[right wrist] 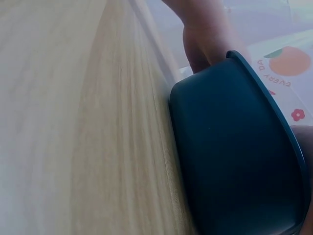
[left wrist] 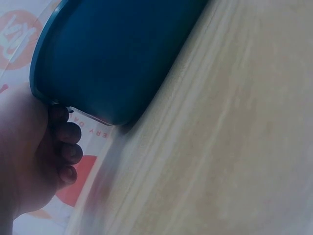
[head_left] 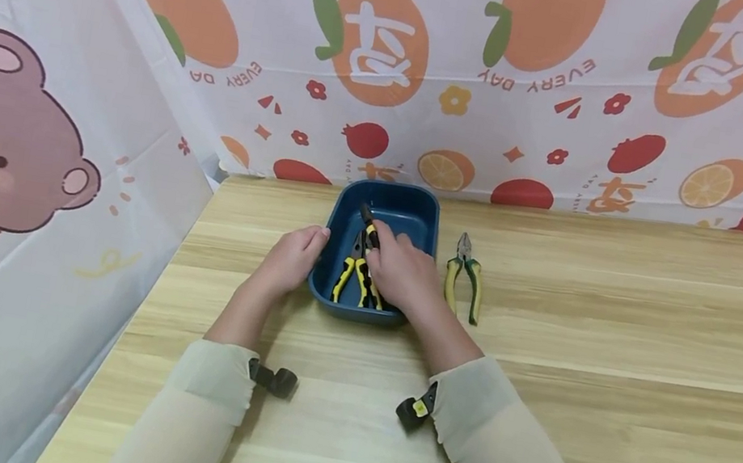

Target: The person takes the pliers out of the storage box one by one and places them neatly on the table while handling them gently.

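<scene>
A deep blue plastic bin (head_left: 426, 206) sits on the table. My left hand (head_left: 293, 258) holds its left side, thumb at the rim and fingers curled on the outside, as the left wrist view also shows. Inside the bin, my right hand (head_left: 403, 271) grips a black-and-yellow tool (head_left: 367, 214); the hand covers most of it, so I cannot tell its kind. Beside it in the bin lie pliers (head_left: 343, 276) with yellow-and-black handles and a dark pointed nose. In the right wrist view the bin wall (right wrist: 234, 147) hides the right fingers.
To the right of the bin, pliers (head_left: 463, 280) with green-and-yellow handles lie on the wooden table (head_left: 567, 428). A fruit-print cloth (head_left: 447, 133) hangs along the table's far edge. At the left hangs a cloth with a bear (head_left: 9, 146). Each wrist wears a small black camera.
</scene>
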Motion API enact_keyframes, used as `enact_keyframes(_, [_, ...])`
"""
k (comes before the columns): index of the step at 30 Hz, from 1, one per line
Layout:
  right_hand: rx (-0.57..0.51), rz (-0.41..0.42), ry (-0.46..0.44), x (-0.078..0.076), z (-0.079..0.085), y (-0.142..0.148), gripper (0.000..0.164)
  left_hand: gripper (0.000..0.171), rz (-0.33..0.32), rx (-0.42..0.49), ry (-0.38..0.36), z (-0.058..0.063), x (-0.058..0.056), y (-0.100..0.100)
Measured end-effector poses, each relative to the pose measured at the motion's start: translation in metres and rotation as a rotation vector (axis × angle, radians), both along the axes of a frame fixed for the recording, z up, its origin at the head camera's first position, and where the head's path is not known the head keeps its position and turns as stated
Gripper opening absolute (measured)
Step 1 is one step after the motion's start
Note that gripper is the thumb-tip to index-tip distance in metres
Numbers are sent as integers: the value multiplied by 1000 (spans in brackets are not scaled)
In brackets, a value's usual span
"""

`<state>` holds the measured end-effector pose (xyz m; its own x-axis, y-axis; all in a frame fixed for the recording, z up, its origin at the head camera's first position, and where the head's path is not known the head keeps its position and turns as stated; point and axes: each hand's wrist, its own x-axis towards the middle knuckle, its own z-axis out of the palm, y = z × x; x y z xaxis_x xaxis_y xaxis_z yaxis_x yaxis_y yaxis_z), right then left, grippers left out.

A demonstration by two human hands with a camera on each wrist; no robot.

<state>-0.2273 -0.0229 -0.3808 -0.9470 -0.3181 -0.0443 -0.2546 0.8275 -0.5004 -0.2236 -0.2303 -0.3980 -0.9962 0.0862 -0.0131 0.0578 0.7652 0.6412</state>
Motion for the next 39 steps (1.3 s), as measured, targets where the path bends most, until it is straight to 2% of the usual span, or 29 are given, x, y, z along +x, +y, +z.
enact_keyframes(5, [-56, 1, 55, 2, 0, 3, 53, 52, 5, 0, -12, 1, -1, 0])
enact_keyframes(12, [-238, -5, 142, 6, 0, 10, 53, 54, -1, 4, -22, 2, -2, 1])
enact_keyframes(18, [-396, -13, 191, 8, -2, 17, 62, 56, -1, -2, -7, 2, -2, 2])
enact_keyframes(21, [-514, 0, 193, 7, -5, 21, 60, 55, -9, -16, -3, 1, -1, 2])
enact_keyframes(27, [-859, 23, 88, 9, -2, 28, 52, 53, -8, -30, -2, -1, 2, 0])
enact_keyframes(31, [-984, 54, 84, 9, 7, 31, 54, 52, -14, -27, -2, 0, 3, 2])
enact_keyframes(35, [-915, 54, 155, 9, 18, 42, 57, 51, -14, -20, 14, 1, 3, 4])
enact_keyframes(39, [-715, -39, 247, 4, 25, 63, 59, 51, -7, -23, 21, 0, 2, 6])
